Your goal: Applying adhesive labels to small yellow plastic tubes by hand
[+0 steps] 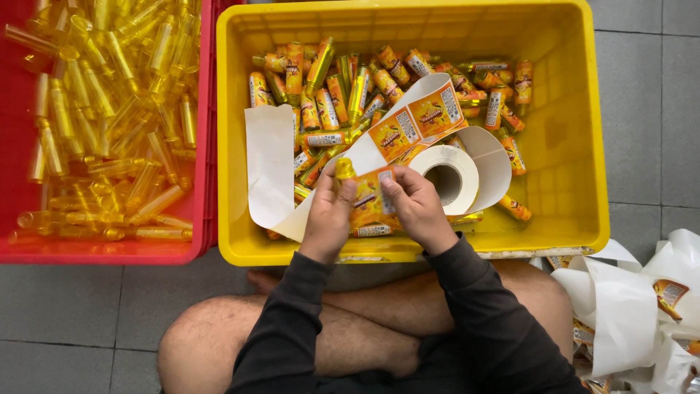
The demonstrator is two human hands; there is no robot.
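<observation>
Over yellow crate [583, 146], hands [329, 211] on bottle [348, 182]

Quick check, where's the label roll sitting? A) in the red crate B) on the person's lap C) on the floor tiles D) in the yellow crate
D: the label roll lies inside the yellow crate on the labelled bottles, just beyond the right hand and left hand, which hold a bottle with a label.

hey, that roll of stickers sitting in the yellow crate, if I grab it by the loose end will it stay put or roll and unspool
The label roll would likely unspool: its liner already trails loose in a floppy strip. It probably rolls easily, being round with a hollow core. It looks light, resting on the small bottles in the yellow crate.
</observation>
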